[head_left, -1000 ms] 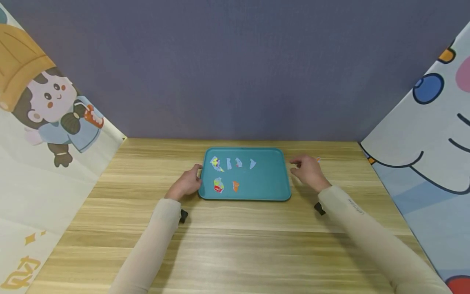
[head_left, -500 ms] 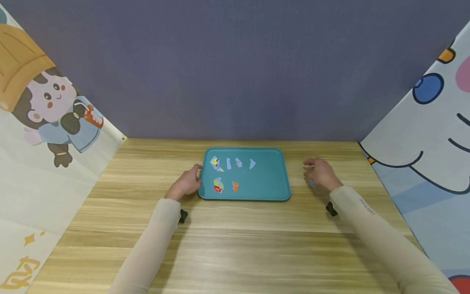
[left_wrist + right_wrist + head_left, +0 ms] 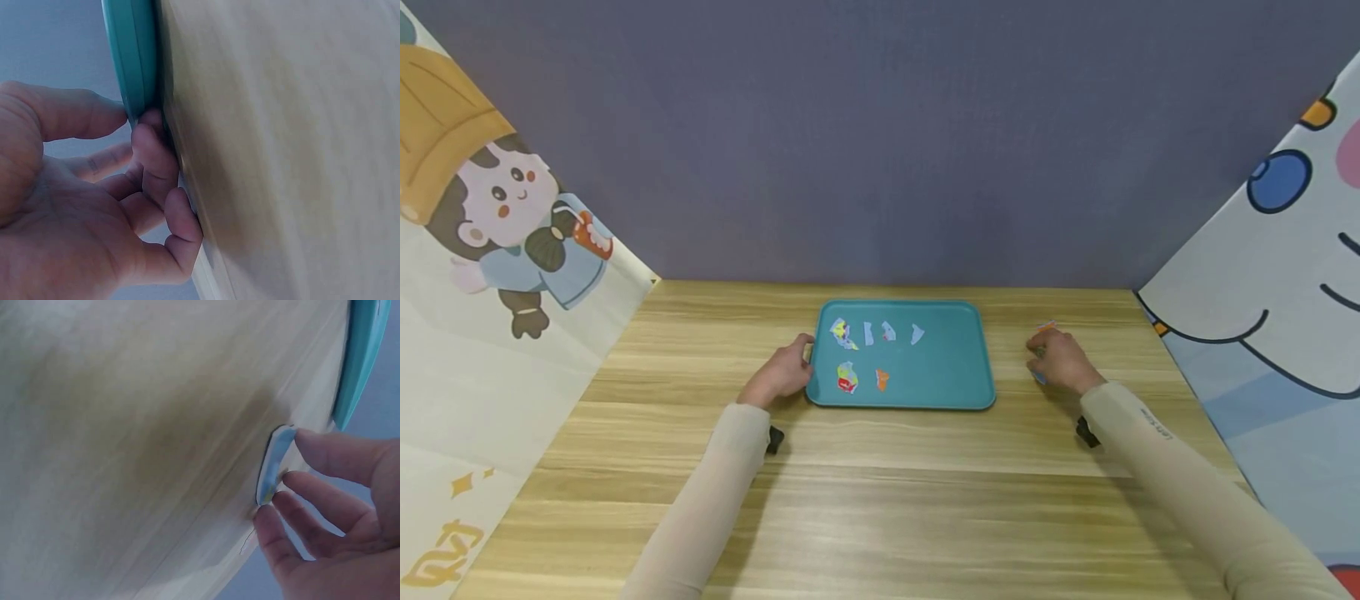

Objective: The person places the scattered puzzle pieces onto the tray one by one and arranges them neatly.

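Observation:
A teal tray (image 3: pixel 951 367) lies on the table. My left hand (image 3: pixel 786 371) holds its left rim, the thumb on top and curled fingers at the underside in the left wrist view. To the right of the tray, my right hand (image 3: pixel 1063 360) is low over the table. In the right wrist view, its thumb and fingertips pinch opposite ends of a flat blue piece (image 3: pixel 273 464) with a pale edge and a yellowish end. Part of it is hidden behind the fingers. In the head view, an orange-and-blue bit (image 3: pixel 1047 325) shows just beyond the knuckles.
Several irregular printed scraps lie on the tray in two rows, among them a yellow one (image 3: pixel 841 333), a red-and-green one (image 3: pixel 847 379) and an orange one (image 3: pixel 882 380). A grey wall (image 3: pixel 880 150) stands behind the wooden table (image 3: pixel 880 500), with cartoon-printed panels at both sides.
My right hand has moved right, away from the tray's right edge, and its fingers have come down onto the blue piece. My left hand stays at the tray's rim.

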Available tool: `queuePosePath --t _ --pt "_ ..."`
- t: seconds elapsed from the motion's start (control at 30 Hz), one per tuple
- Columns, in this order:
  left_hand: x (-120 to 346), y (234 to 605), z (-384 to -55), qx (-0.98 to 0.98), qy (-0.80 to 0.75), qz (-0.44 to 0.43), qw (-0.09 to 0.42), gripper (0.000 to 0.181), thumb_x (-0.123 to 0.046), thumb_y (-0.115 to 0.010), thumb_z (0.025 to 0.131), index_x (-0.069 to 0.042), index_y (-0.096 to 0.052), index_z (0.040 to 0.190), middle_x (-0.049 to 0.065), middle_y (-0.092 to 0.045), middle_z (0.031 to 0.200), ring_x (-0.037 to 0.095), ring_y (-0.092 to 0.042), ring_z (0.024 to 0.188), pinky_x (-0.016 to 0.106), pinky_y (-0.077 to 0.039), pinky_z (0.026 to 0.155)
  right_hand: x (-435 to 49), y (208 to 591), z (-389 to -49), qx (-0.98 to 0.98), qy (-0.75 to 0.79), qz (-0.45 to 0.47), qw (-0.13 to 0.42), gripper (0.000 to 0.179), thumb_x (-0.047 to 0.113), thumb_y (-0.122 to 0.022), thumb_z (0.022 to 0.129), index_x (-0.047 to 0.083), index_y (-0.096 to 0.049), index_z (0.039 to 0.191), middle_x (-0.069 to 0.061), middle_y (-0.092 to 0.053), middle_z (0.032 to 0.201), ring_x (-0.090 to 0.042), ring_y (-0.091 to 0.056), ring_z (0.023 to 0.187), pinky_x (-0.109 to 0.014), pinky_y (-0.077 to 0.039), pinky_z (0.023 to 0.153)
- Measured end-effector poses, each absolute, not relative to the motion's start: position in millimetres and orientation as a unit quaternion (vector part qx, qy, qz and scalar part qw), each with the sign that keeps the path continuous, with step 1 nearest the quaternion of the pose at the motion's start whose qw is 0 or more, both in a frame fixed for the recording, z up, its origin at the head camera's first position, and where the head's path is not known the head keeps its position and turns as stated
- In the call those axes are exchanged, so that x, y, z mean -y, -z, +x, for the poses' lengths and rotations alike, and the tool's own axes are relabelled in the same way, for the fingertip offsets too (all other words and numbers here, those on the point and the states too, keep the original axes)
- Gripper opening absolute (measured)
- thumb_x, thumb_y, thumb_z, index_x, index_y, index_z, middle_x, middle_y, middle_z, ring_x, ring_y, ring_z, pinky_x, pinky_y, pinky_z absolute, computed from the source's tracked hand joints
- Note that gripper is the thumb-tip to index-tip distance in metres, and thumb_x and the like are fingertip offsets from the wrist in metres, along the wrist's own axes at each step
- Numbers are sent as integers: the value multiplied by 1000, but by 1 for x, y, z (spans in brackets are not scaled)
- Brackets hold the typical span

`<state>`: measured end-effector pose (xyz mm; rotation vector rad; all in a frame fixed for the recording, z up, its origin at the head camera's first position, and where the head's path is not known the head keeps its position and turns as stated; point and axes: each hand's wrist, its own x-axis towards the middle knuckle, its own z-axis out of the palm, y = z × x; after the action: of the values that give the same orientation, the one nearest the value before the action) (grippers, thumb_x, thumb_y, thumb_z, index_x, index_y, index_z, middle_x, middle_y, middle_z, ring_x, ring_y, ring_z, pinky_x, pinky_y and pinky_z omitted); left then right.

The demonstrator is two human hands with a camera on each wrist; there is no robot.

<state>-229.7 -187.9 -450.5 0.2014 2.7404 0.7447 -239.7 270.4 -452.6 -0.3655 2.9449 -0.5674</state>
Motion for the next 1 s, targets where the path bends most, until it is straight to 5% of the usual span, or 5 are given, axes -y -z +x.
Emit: queuePosePath --t 0.33,1.0 --pt "187 449 -230 -953 -256 69 144 51 -12 -45 85 -10 -24 131 7 -53 77 19 -49 62 30 -39 56 -270 456 -239 -968 217 -111 64 37 7 -62 75 -4 -54 110 -20 -48 115 -41 -35 109 -50 -26 90" --pt "187 449 -229 -951 -265 74 144 51 -10 -44 84 -9 -24 131 7 -53 77 19 -49 61 30 -40 55 -280 456 -231 -964 250 -74 56 24 5 -60 76 0 -61 99 -15 -58 92 -27 -53 84 -39 -42 71"
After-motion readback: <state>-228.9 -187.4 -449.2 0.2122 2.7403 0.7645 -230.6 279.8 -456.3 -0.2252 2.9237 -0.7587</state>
